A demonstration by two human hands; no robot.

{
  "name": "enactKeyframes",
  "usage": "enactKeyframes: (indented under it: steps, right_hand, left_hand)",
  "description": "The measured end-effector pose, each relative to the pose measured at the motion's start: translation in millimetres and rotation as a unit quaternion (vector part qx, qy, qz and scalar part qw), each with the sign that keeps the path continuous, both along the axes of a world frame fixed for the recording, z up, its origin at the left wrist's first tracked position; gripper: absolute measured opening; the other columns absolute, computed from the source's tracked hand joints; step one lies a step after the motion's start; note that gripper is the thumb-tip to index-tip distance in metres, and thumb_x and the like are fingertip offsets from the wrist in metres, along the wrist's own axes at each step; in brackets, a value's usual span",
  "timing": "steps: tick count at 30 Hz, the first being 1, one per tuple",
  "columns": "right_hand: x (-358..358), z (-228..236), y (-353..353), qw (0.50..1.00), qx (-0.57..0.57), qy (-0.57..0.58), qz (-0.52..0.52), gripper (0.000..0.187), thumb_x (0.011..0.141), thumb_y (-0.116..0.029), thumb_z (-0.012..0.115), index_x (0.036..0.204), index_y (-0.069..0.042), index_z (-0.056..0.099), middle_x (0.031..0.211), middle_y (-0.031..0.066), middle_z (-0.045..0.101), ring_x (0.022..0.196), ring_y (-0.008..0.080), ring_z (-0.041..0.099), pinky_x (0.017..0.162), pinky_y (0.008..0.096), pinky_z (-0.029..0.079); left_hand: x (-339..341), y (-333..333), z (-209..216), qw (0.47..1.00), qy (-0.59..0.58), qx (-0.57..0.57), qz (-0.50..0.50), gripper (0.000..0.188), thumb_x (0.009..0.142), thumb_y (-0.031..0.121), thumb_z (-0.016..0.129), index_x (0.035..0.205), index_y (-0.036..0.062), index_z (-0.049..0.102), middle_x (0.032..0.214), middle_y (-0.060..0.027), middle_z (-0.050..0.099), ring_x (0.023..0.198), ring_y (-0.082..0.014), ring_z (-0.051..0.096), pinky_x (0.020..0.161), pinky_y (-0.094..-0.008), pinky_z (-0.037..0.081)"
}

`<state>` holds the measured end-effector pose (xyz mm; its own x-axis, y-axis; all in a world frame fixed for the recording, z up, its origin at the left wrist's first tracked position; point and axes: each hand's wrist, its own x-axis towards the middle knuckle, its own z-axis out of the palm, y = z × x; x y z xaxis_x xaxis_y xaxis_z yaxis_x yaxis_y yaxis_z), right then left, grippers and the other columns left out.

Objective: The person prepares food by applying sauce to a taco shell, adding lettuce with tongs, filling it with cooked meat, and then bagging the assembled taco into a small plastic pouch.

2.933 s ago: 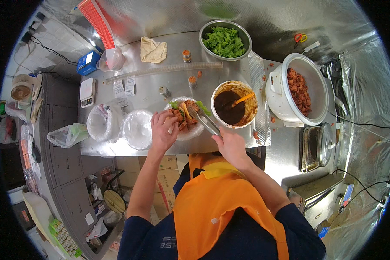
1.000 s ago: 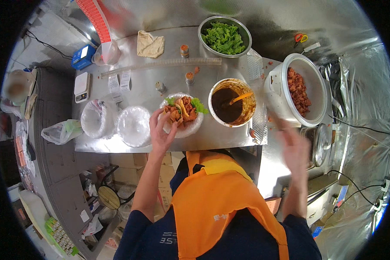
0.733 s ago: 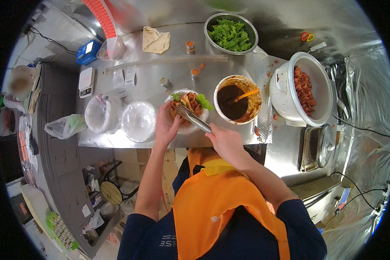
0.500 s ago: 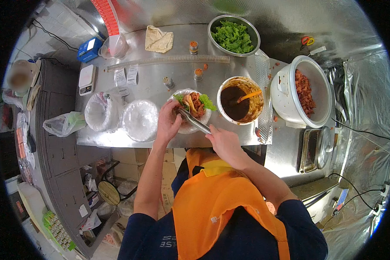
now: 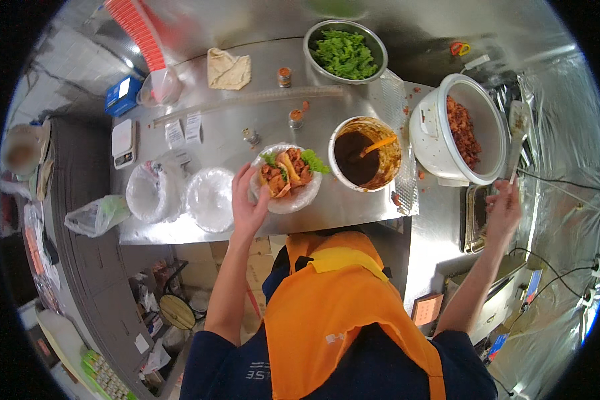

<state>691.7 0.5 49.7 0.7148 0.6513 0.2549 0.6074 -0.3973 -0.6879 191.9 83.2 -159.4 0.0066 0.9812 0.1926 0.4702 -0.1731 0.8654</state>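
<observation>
My left hand rests against the left side of a plastic-lined bowl, its fingers stretched out and its thumb over the rim. In that bowl lie folded flatbreads filled with browned meat pieces and green lettuce. Far to the right, beside the white pot of meat, my right hand is closed around long metal tongs, which point away from me and look blurred. A white tub of dark sauce with an orange-handled utensil stands right of the lined bowl.
A steel bowl of lettuce stands at the back. Several seasoning shakers, a folded cloth and a long clear strip lie nearer the middle. More lined bowls and a scale are at left; a dark tray and cables at right.
My right hand has swung from the filled bowl far to the right, taking the tongs along. My left hand has moved from the filling to the bowl's left side, its fingers straighter.
</observation>
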Motion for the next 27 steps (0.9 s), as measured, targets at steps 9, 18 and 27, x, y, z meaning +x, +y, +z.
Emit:
enactKeyframes:
  steps: [9, 18, 27]
  right_hand:
    - [157.4, -146.3, -123.8, 0.932, -0.249, -0.122, -0.235, 0.041, 0.099, -0.03, 0.066, 0.115, 0.008, 0.065, 0.082, 0.0176, 0.071, 0.077, 0.0291, 0.072, 0.071, 0.0452, 0.057]
    - [203.9, -214.5, -117.9, 0.91, -0.288, 0.15, -0.257, 0.059, 0.094, -0.043, 0.074, 0.093, 0.015, 0.066, 0.069, 0.0189, 0.069, 0.063, 0.0328, 0.069, 0.065, 0.0491, 0.055]
    - [171.5, -185.4, -102.3, 0.93, -0.294, -0.108, -0.192, 0.053, 0.102, -0.041, 0.065, 0.13, 0.005, 0.068, 0.114, 0.0259, 0.074, 0.105, 0.0385, 0.072, 0.089, 0.0475, 0.056]
  left_hand:
    - [16.2, -18.1, -2.4, 0.998, 0.033, -0.02, 0.055, 0.047, 0.104, 0.01, 0.059, 0.148, -0.0029, 0.052, 0.154, -0.0203, 0.051, 0.142, -0.0325, 0.05, 0.117, -0.0445, 0.039]
    - [0.8, 27.3, 20.2, 0.99, 0.131, -0.039, 0.043, 0.042, 0.105, 0.003, 0.056, 0.146, -0.0038, 0.056, 0.151, -0.0202, 0.055, 0.14, -0.032, 0.053, 0.116, -0.0404, 0.041]
    - [-20.2, 68.3, 41.8, 0.99, 0.113, -0.088, 0.006, 0.027, 0.103, 0.01, 0.063, 0.124, -0.0038, 0.071, 0.137, -0.0204, 0.067, 0.129, -0.0333, 0.062, 0.111, -0.0397, 0.046]
